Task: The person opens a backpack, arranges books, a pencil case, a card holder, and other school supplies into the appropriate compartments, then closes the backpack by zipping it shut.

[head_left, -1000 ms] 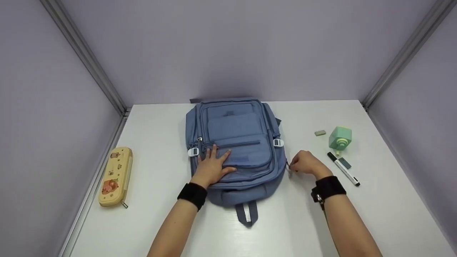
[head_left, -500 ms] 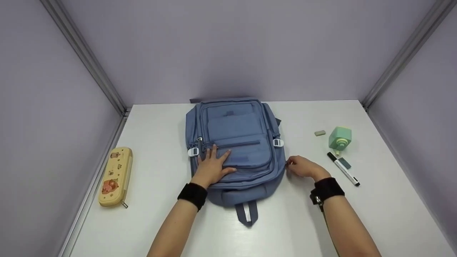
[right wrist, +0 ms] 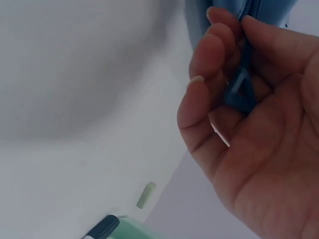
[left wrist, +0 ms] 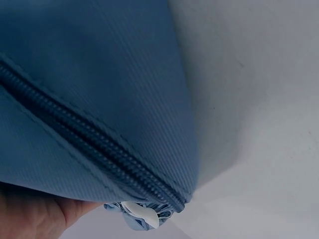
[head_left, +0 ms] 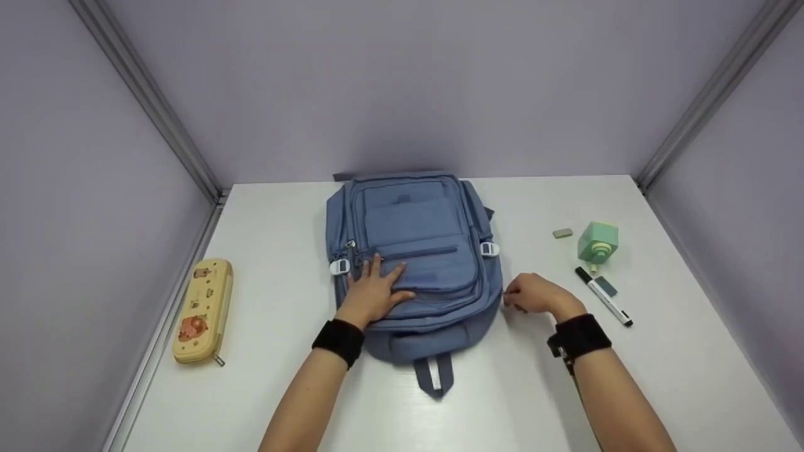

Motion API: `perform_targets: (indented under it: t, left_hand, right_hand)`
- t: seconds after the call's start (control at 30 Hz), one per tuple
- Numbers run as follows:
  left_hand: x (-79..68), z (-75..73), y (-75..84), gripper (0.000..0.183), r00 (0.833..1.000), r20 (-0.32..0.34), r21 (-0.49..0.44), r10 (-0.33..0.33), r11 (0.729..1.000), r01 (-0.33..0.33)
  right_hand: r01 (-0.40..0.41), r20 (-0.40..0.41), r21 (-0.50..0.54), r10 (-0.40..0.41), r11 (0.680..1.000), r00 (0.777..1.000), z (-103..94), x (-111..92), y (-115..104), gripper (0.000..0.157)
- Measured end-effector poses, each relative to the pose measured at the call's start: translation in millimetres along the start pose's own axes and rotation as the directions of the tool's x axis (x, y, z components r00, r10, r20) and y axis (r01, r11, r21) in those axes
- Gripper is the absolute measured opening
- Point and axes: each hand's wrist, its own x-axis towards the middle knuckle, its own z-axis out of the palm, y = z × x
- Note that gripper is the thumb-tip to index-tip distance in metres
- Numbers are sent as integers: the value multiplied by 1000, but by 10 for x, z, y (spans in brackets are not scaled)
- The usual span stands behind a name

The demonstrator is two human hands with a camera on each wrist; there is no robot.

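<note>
A blue backpack (head_left: 414,220) lies on the white table, its grab loop (head_left: 434,376) toward me. Fingers spread, my left hand (head_left: 370,298) rests on the lower front of the bag. In the left wrist view a zipper (left wrist: 94,137) runs along the blue fabric, above part of that hand. At the bag's right side my right hand (head_left: 537,294) pinches a zipper pull. The right wrist view shows the blue pull (right wrist: 241,92) hanging from between thumb and fingertips into the palm, with zipper teeth (right wrist: 251,7) just above.
A yellow pencil case (head_left: 204,311) lies at the left. To the right are a green box-shaped bottle (head_left: 598,243), a small eraser-like block (head_left: 563,233), a black-and-white marker (head_left: 604,297) and a dark green flat piece (head_left: 607,286). Walls stand behind and on both sides.
My right hand has shifted slightly toward me along the bag's right side, staying at the zipper pull. The left hand and the backpack have hardly moved.
</note>
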Motion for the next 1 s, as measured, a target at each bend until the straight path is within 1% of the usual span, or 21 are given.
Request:
perform_targets:
  t: [0.1,0.3,0.4,0.57,0.77,0.9,1.0]
  left_hand:
    - [8,-18,-7,76,1000,-4,-16,2,1000,-2]
    - [8,-37,-16,74,1000,-5,-45,6,999,-7]
    - [8,-36,-15,74,1000,-7,-46,8,999,-8]
    - [1,-30,-7,74,1000,-16,-50,9,999,-10]
    - [2,-28,-9,74,1000,-23,-41,8,999,-9]
    - [3,-28,-11,74,1000,-23,-39,9,999,-10]
    - [4,-34,-6,74,1000,-21,-40,10,999,-11]
  right_hand:
    - [-5,47,-6,5,1000,999,-23,-36,-103,20]
    - [49,104,-17,-47,999,993,-13,-82,-293,19]
    - [83,126,-18,-80,996,989,22,-96,-396,21]
    - [131,164,11,-131,991,978,127,-123,-572,27]
    - [221,165,34,-224,975,961,238,-131,-715,29]
    - [289,164,50,-293,956,942,324,-102,-784,28]
    - [321,158,72,-329,944,931,374,-90,-823,29]
